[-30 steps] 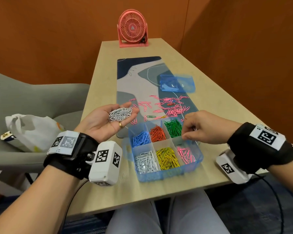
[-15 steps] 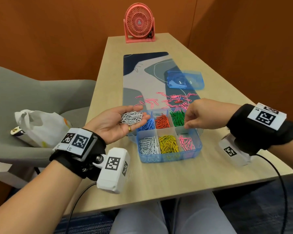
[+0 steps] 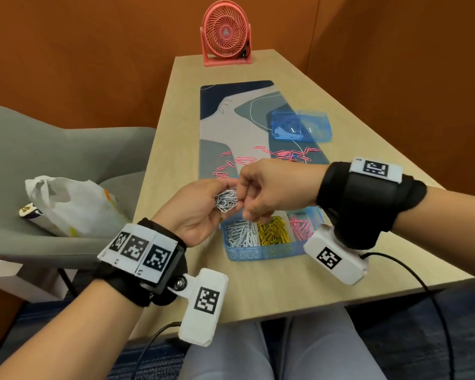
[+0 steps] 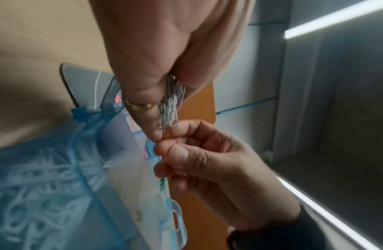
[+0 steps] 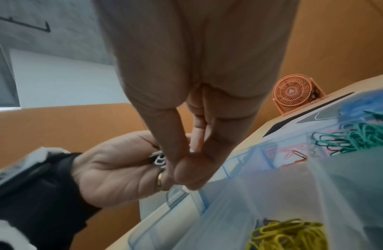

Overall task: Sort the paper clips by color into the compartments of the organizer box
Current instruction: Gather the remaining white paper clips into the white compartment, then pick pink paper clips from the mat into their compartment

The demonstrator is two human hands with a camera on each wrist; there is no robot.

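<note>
1. While your left hand (image 3: 200, 212) cups a bunch of white paper clips (image 3: 226, 201) above the near-left corner of the organizer box (image 3: 269, 253), its fingers curl up around the bunch; the left wrist view shows the clips wedged between the palm and the ringed finger (image 4: 141, 108).
2. Your right hand (image 3: 269, 187) meets the left one, thumb and forefinger pressed together at the edge of the bunch, the other fingers curled in. Whether they actually pinch a clip you cannot tell: the fingertips hide the contact in every view.
3. Under your hands, the box's near row holds white clips (image 3: 242, 233) at left, yellow clips (image 3: 273, 231) in the middle and pink clips (image 3: 300, 224) at right.
4. Your right hand and wrist strap cover the box's far row in the head view; the right wrist view shows green clips (image 5: 353, 137) there, and blurred orange ones beside them.
5. Loose pink clips (image 3: 247, 160) lie scattered on the desk mat (image 3: 220, 127) beyond your hands, with the box's blue lid (image 3: 302, 126) further back, partly on the mat and partly on the table (image 3: 285, 292).
6. Both wrist views are soft with blur, so single clips in the bunch cannot be counted.
7. A pink fan (image 3: 225, 34) stands at the table's far end; a white plastic bag (image 3: 69, 204) sits on the grey chair (image 3: 66, 149) to your left.
</note>
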